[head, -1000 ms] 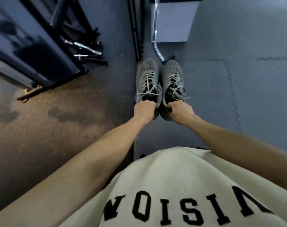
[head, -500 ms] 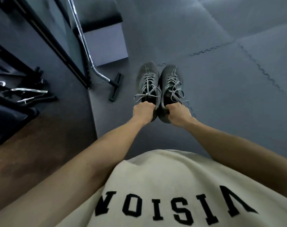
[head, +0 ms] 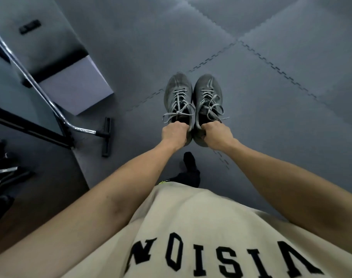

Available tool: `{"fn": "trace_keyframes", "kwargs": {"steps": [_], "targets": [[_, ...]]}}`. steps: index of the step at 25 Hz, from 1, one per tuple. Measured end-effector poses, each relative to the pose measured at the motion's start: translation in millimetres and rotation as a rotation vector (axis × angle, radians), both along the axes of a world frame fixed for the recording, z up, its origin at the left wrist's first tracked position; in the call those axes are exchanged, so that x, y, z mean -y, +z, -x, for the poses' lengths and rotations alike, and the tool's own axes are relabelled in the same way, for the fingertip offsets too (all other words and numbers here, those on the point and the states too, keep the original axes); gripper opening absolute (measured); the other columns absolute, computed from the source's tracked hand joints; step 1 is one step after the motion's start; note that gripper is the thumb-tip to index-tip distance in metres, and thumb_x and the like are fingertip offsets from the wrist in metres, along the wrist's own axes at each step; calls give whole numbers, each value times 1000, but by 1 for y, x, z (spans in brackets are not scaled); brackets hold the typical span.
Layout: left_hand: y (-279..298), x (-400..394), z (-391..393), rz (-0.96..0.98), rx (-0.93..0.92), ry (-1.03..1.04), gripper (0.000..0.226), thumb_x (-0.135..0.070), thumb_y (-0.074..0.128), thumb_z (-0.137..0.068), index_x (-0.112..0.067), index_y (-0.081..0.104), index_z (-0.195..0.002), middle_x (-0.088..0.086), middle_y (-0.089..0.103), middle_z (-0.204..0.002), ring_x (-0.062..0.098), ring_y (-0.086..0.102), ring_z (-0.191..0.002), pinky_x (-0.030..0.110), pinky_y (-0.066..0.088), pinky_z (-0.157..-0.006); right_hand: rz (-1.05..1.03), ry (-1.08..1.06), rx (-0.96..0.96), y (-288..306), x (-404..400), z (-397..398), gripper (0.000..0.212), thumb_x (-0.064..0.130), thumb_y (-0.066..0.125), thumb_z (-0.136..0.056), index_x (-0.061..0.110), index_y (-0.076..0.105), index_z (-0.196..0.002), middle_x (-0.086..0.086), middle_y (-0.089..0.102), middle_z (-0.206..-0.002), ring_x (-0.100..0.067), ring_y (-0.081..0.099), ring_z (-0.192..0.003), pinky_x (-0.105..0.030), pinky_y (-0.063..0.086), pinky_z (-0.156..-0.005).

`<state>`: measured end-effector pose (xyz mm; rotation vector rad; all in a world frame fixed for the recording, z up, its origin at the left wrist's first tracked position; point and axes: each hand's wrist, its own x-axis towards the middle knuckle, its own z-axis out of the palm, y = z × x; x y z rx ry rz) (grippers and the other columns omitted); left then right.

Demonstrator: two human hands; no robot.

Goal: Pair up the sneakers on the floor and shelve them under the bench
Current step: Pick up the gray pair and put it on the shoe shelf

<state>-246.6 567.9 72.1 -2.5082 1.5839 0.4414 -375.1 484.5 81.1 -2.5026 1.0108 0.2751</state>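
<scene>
grey sneakers (head: 193,101) side by side, toes pointing away, right of the bench (head: 74,85). left hand (head: 174,135) and right hand (head: 218,135), arms outstretched, each grip one heel in curled fingers.

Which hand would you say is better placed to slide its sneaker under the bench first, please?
Probably the left hand. It grips the left sneaker, on the side nearer the bench at the frame's left. The right hand and its sneaker are farther away.

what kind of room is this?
Probably a home or small gym: interlocking foam floor mats, a chrome-framed padded bench at left, and dark metal equipment beside it. Each hand holds a grey sneaker.
</scene>
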Motion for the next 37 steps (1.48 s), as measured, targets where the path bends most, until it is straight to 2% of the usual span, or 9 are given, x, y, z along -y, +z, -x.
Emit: {"fn": "trace_keyframes", "kwargs": {"steps": [7, 16, 20, 24, 31, 37], "targets": [[-15, 156, -78, -4, -71, -52, 23, -6, 55, -87, -21, 67, -100, 6, 65, -103, 30, 63, -100, 37, 46, -70, -46, -65, -37, -13, 148, -71, 9, 6, 51, -85, 12, 57, -85, -11, 60, -91, -36, 60, -94, -35, 42, -66], [-9, 330, -196, 13, -74, -71, 22, -5, 55, -86, -20, 67, -97, 7, 67, -102, 32, 64, -99, 38, 47, -71, -79, -121, -28, -8, 321, -189, 14, 5, 51, -85, 16, 48, -77, -11, 59, -91, -36, 59, -94, -34, 39, -68], [-19, 423, -257, 1, -77, -32, 22, -5, 56, -85, -20, 67, -98, 7, 67, -103, 32, 63, -100, 38, 48, -72, -82, -95, -39, -19, 420, -254, 12, 5, 52, -84, 16, 53, -81, -13, 63, -98, -36, 60, -97, -33, 40, -69], [-14, 513, -319, 18, -75, 39, 21, -7, 56, -85, -21, 68, -96, 6, 67, -102, 31, 64, -100, 38, 48, -73, -73, -31, -38, -17, 518, -324, 14, 8, 53, -86, 11, 63, -95, -14, 64, -103, -36, 60, -98, -33, 40, -69], [-7, 630, -432, 25, -48, 134, 19, -4, 56, -85, -20, 65, -92, 6, 66, -100, 30, 63, -98, 35, 42, -68, -37, 74, -31, -8, 647, -446, 13, 8, 52, -86, 12, 63, -94, -14, 65, -101, -38, 60, -97, -34, 40, -69], [-21, 738, -562, 33, -86, 167, 19, -4, 57, -84, -20, 64, -91, 6, 67, -101, 30, 63, -100, 37, 48, -74, -15, 91, -55, -18, 757, -578, 25, 5, 49, -85, 12, 64, -103, -15, 65, -106, -38, 60, -101, -37, 45, -73]]}}
